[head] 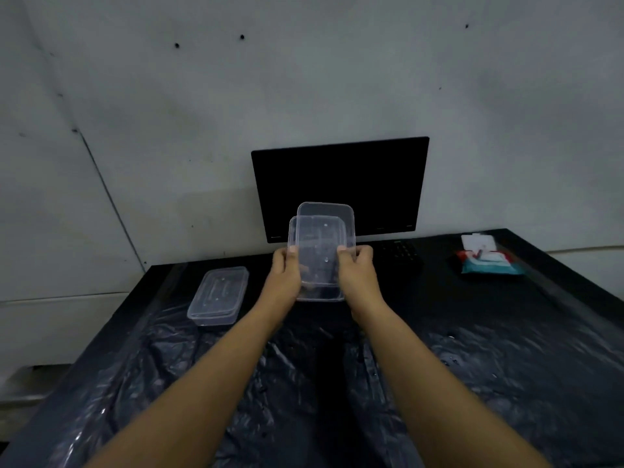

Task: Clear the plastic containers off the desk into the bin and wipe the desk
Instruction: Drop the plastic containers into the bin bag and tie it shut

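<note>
A clear plastic container [320,255] is held up above the middle of the black desk [557,325], tilted so its base faces me, with its lid or rim showing behind it. My left hand [285,275] grips its left side and my right hand [358,271] grips its right side. A second clear plastic container [217,295] with its lid on rests on the desk to the left of my hands. Crumpled black plastic sheeting [337,383], perhaps a bin bag, covers the near half of the desk under my forearms.
A dark monitor [341,184] stands against the wall behind the held container. A dark keyboard or keypad [401,253] lies by its base. A pack of wipes [486,260] lies at the back right of the desk. The wall is close behind.
</note>
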